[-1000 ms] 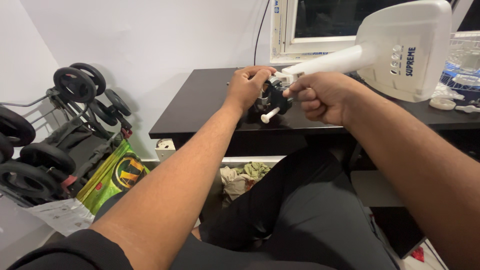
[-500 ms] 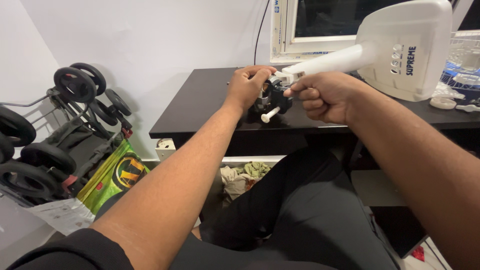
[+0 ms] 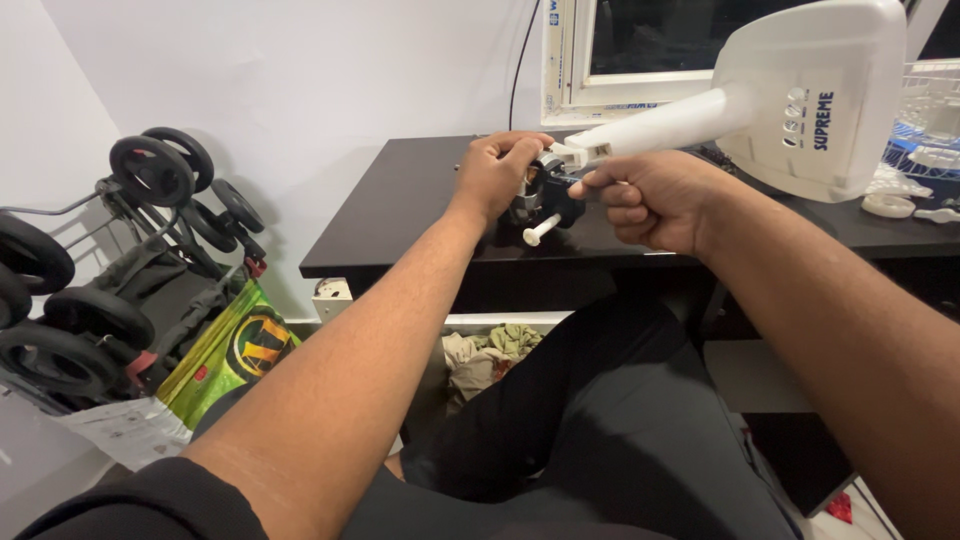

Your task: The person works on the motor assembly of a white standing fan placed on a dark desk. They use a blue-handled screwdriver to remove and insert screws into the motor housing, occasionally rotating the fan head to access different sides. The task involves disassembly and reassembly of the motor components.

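My right hand (image 3: 650, 198) grips the narrow neck of a white plastic fan base (image 3: 790, 90), holding it tilted with its wide part up and to the right. My left hand (image 3: 498, 172) is closed around a small black motor part (image 3: 548, 195) at the end of that neck. A short white shaft (image 3: 540, 231) sticks out below it. Both hands are over the front of a dark desk (image 3: 400, 215).
A folded stroller with black wheels (image 3: 120, 250) stands at the left by a green and yellow bag (image 3: 225, 355). Small white parts (image 3: 885, 205) and a wire fan grille (image 3: 930, 110) lie on the desk's right end. Crumpled cloths (image 3: 490, 350) sit under the desk.
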